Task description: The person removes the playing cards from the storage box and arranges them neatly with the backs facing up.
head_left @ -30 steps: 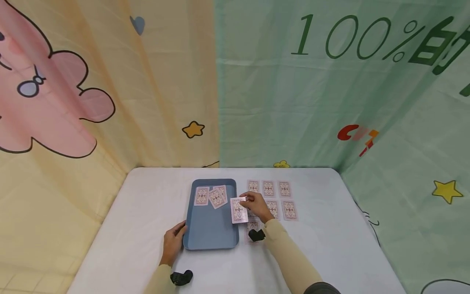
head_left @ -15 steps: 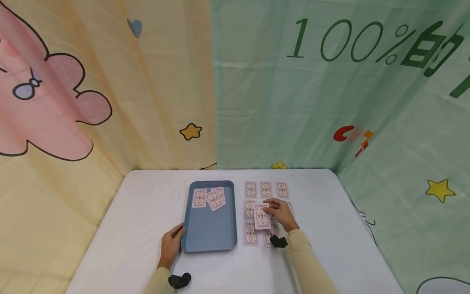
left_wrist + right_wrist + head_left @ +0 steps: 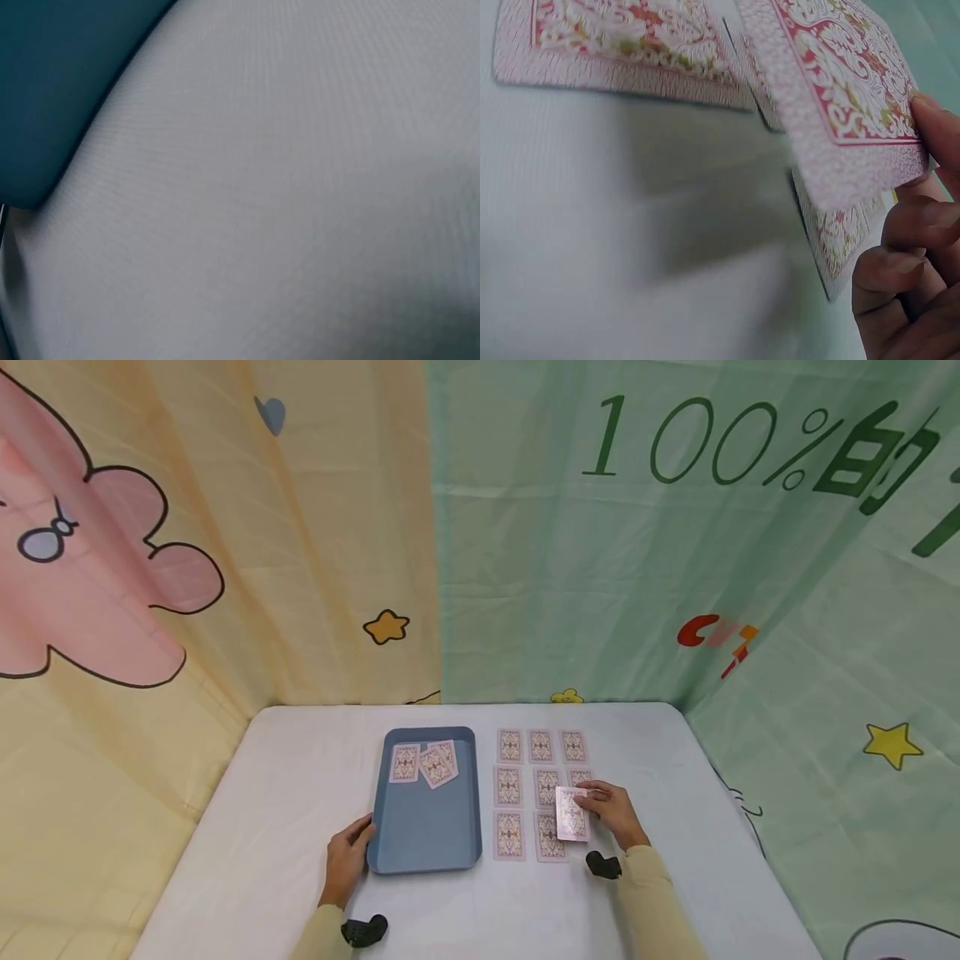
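Note:
My right hand (image 3: 609, 810) pinches a face-down playing card (image 3: 572, 814) above the lower right of a grid of pink-backed cards (image 3: 508, 787) on the white table (image 3: 300, 793). In the right wrist view the held card (image 3: 840, 97) hangs over the cloth, fingertips (image 3: 922, 217) at its edge, another card (image 3: 622, 45) lying flat beyond. My left hand (image 3: 347, 860) rests against the near left corner of a blue tray (image 3: 427, 839), which holds three overlapping cards (image 3: 424, 763) at its far end. The left wrist view shows only the tray's edge (image 3: 52, 97) and cloth.
Printed curtains (image 3: 525, 527) close in the table on the back and both sides. The table's rounded near edges lie close to both forearms. Bare white cloth surrounds the tray and card grid.
My right hand has carried the card rightward from beside the tray, across the grid, to its lower right. The left hand stays at the tray's corner.

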### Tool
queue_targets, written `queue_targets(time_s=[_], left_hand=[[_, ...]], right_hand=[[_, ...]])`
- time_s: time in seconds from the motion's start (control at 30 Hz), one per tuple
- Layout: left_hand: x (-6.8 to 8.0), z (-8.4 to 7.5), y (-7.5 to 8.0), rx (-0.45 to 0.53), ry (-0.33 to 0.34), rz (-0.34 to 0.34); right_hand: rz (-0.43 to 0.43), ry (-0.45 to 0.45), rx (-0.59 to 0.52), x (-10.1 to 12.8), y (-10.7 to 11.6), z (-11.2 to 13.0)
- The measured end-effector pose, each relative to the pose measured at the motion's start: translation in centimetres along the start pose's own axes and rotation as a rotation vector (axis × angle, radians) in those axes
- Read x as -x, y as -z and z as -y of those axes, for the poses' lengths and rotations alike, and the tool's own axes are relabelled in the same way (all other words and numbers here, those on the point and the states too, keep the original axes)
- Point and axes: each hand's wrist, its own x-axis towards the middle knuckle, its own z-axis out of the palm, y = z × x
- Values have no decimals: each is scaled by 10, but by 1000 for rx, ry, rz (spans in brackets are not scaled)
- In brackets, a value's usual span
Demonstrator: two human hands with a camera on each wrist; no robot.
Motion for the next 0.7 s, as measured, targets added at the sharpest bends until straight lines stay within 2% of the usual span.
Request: queue_targets(time_s=[0.37,0.6,0.7], left_hand=[[-1,2,0,-1,19,21],[-2,-1,2,5,14,14],[-2,-2,1,3,13,18]], right_hand=[[-16,-89,35,14,29,-27],[27,-49,104,13,30,-30],[15,-36,153,14,29,-32]])
